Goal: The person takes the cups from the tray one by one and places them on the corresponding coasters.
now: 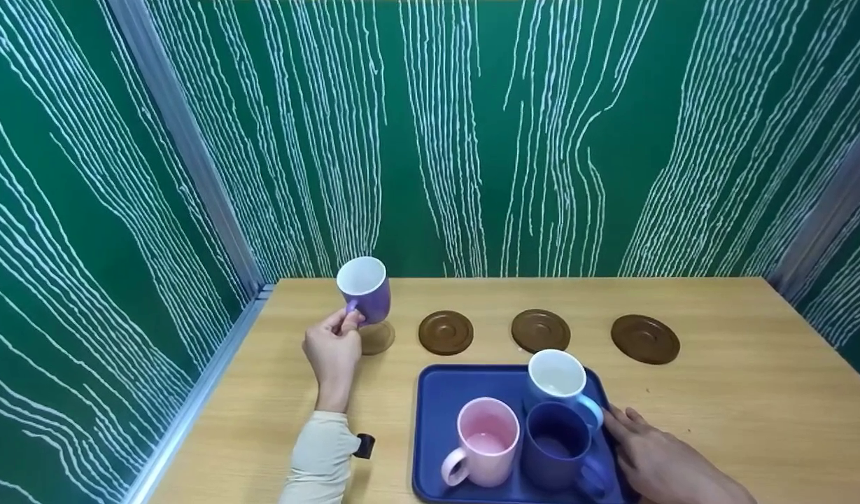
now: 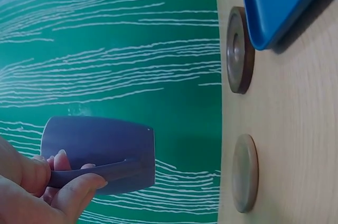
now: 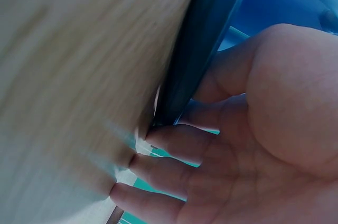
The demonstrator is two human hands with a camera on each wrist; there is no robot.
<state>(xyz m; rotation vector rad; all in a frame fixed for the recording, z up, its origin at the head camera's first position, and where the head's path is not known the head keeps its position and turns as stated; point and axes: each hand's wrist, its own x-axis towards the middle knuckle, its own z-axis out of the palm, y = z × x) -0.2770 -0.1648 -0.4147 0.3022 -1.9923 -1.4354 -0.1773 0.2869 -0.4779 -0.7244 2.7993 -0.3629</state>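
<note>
"Purple mug (image 1: 364, 290): how will it handle, and where should you hold it?"

"Expect a rigid, smooth, probably breakable body of modest weight; use the handle (image 2: 121, 170). Your left hand (image 1: 335, 353) pinches it, the mug just beyond the fingers, raised past the blue tray's (image 1: 471, 383) far left corner. Your right hand (image 1: 653, 448) touches the tray's right edge, fingers largely extended, no curled grip visible."
</note>
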